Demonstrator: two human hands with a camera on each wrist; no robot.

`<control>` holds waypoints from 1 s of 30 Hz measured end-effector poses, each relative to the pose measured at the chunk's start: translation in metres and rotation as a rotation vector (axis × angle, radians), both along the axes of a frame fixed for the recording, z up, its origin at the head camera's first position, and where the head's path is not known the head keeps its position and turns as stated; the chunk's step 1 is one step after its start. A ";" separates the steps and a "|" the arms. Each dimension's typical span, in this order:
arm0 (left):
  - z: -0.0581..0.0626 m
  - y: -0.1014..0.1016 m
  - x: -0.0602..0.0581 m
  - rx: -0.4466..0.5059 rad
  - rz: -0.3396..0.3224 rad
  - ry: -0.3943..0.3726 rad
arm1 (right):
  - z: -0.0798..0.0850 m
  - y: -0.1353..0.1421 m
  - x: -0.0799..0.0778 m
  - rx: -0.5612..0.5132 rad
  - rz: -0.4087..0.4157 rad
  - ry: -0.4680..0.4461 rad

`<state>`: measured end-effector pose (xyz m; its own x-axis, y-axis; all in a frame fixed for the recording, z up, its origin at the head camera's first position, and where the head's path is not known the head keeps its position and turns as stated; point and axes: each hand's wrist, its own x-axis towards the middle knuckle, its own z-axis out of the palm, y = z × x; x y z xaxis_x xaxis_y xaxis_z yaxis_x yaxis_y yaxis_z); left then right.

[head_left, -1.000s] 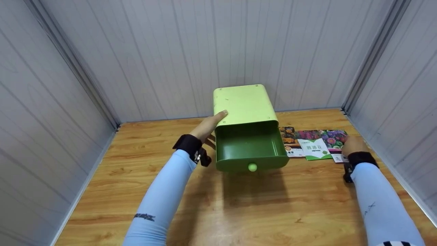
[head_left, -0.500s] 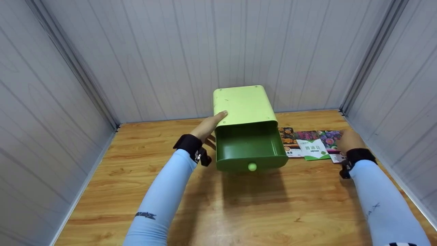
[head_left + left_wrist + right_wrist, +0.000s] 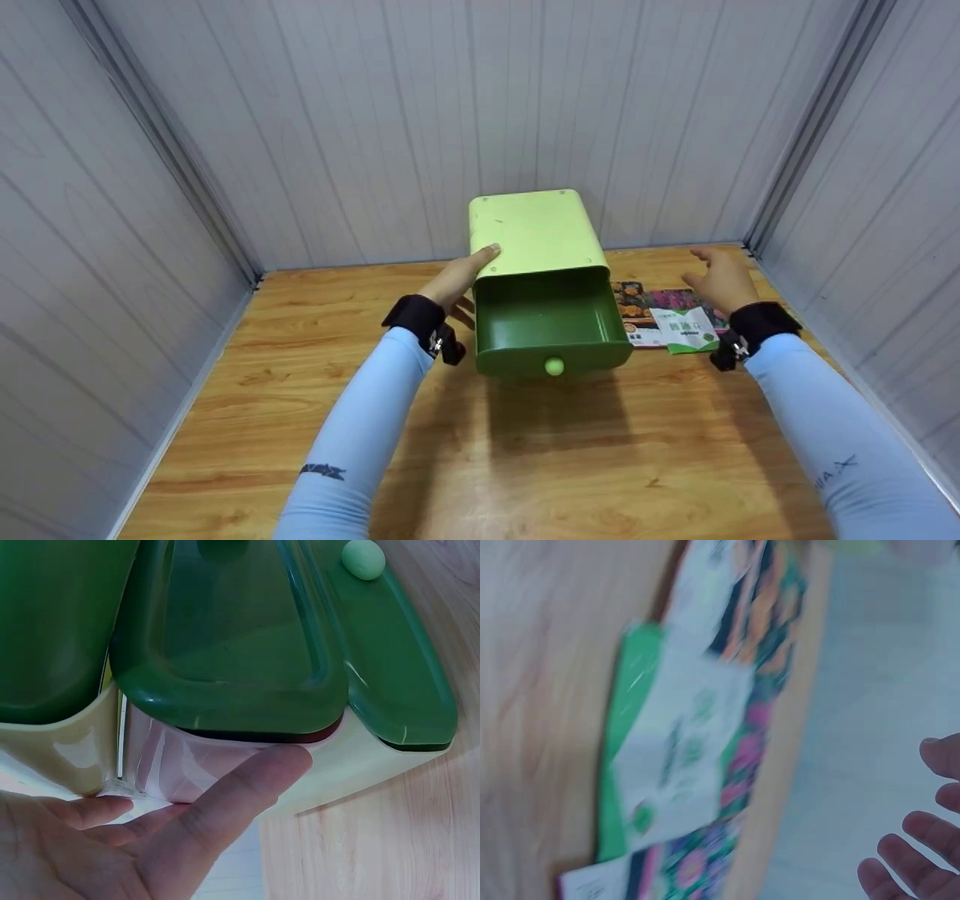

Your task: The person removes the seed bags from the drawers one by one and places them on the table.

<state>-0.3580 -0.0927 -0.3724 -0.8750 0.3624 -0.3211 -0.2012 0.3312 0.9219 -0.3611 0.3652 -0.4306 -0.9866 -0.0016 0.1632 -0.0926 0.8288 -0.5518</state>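
Observation:
My left hand (image 3: 461, 279) rests against a stacked drawer box (image 3: 536, 232), thumb over the top's front left corner and fingers along its left side. The top green drawer (image 3: 551, 361) is pulled out, with nothing visible inside. In the left wrist view, a straight finger (image 3: 247, 791) lies along the pink middle unit (image 3: 169, 757). My right hand (image 3: 724, 281) hovers, holding nothing, over the far right end of the flower seed packets. A white and green packet (image 3: 688, 330) overlaps a pink-flower packet (image 3: 664, 298) and sits beside an orange-flower one (image 3: 630, 304).
The box stands near the back wall (image 3: 360, 135) on a wood-grain table (image 3: 337, 375). Side walls (image 3: 892, 247) close in the right and left edges. A purple-flower packet (image 3: 686, 866) lies at the row's right end.
My right hand has lifted off the right end of the packets and shifted left and back, its fingers opening out. The left hand, box and drawer stay as they were.

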 end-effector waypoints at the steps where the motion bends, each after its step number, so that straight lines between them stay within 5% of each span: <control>1: 0.000 0.000 0.000 -0.001 0.001 -0.001 | 0.005 -0.005 0.002 -0.015 0.011 -0.008; 12: -0.004 0.000 -0.003 -0.003 -0.004 0.020 | 0.052 -0.052 0.019 -0.093 0.111 0.037; 30: -0.003 0.003 -0.002 0.003 -0.003 0.023 | 0.080 -0.120 0.083 -0.098 0.338 0.220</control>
<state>-0.3598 -0.0901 -0.3754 -0.8808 0.3660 -0.3003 -0.1792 0.3293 0.9270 -0.2780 0.2456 -0.3502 -0.8750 -0.2933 0.3852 -0.4747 0.6761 -0.5635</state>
